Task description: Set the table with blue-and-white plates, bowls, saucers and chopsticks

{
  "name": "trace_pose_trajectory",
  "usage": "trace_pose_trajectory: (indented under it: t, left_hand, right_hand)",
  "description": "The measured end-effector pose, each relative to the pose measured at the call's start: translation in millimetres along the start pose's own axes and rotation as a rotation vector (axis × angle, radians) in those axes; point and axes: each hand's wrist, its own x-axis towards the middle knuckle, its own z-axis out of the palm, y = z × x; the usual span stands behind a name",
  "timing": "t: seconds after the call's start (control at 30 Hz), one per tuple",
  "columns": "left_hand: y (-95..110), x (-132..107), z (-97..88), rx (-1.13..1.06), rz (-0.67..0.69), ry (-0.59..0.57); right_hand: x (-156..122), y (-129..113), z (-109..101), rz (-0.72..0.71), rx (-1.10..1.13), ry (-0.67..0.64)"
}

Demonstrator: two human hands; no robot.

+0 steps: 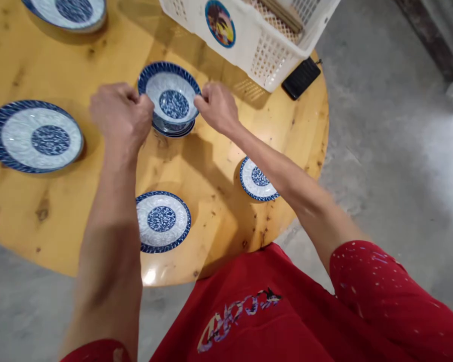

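Note:
Between both hands is a blue-and-white bowl (174, 103) with a dark blue patterned rim, tilted above more stacked bowls (173, 131). My left hand (123, 110) is closed on the left side of its rim. On the right side, my right hand (218, 106) pinches the same rim between thumb and fingers. Closer to me lies a small plate (161, 219) of matching pattern, its left edge hidden by my left forearm. Another small plate (259, 177) is partly covered by my right forearm.
A white plastic basket (245, 45) with wooden sticks inside stands at the back, a black phone (301, 78) beside it. Large blue-and-white dishes (33, 136) sit at left and back left. The round wooden table (219, 216) ends in a curved edge near my body.

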Motion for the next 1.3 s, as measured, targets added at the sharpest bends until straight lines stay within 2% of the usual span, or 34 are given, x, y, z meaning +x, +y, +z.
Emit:
trace_pose_trajectory:
  t: [0.1, 0.17, 0.23, 0.3, 0.4, 0.47, 0.53, 0.67, 1.0, 1.17, 1.23, 1.3]
  left_hand:
    - [31.7, -25.1, -1.3, 0.073, 0.175, 0.114]
    - [52.9, -47.6, 11.5, 0.045, 0.245, 0.082]
    - [69.4, -71.8, 35.5, 0.015, 0.258, -0.027]
    - [78.9, -94.9, 66.1, -0.004, 0.228, -0.166]
    - [82.0, -122.8, 109.4, -0.025, 0.240, -0.315]
    - [80.7, -135.4, 129.1, -0.006, 0.252, -0.387]
    - [79.6, -143.6, 140.6, 0.021, 0.259, -0.425]
    - [79.3, -150.3, 149.8, 0.069, 0.278, -0.437]
    - [76.0, -153.0, 162.1, 0.108, 0.270, -0.418]
    - [77.8, -153.7, 159.3, 0.122, 0.255, -0.441]
    - [77.0, -151.0, 152.3, 0.122, 0.244, -0.463]
    - [71.6, -142.3, 140.9, 0.097, 0.219, -0.441]
  right_hand:
    - [-28.5, 24.5, -38.0, -0.069, -0.011, 0.109]
    - [-61.3, 48.8, -59.1, -0.057, 0.004, 0.174]
    - [-100.9, 77.1, -70.3, 0.021, 0.016, 0.193]
    - [-141.3, 106.1, -70.3, 0.124, 0.032, 0.187]
    - [-191.9, 142.3, -56.4, 0.255, 0.080, 0.166]
    - [-215.2, 157.9, -44.8, 0.334, 0.112, 0.154]
    - [-230.5, 166.7, -35.2, 0.392, 0.139, 0.150]
    - [-243.5, 172.6, -23.4, 0.443, 0.152, 0.159]
    - [-248.3, 176.1, -11.8, 0.455, 0.092, 0.158]
    - [-249.4, 172.9, -20.6, 0.461, -0.054, 0.070]
    - [-250.1, 169.9, -30.4, 0.447, -0.127, 0.051]
    - [-247.2, 165.1, -43.0, 0.421, -0.176, 0.090]
